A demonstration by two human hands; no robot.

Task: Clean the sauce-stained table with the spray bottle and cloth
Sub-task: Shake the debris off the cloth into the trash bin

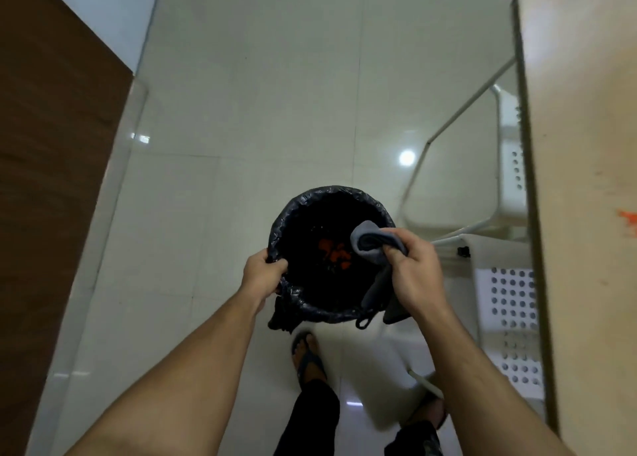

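Grey microfibre cloth (370,245) over black-lined round bin (296,207)
Right hand (415,276) clutches the cloth; stained beige surface (586,145) lies at three o'clock; left hand (262,276) grips the bin rim.

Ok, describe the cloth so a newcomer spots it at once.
Find the round black-lined bin on the pale tiled floor, mid-frame. At its right rim, the right hand grips the cloth, folded over the opening. It is the only grey fabric there, matte against the shiny black liner.
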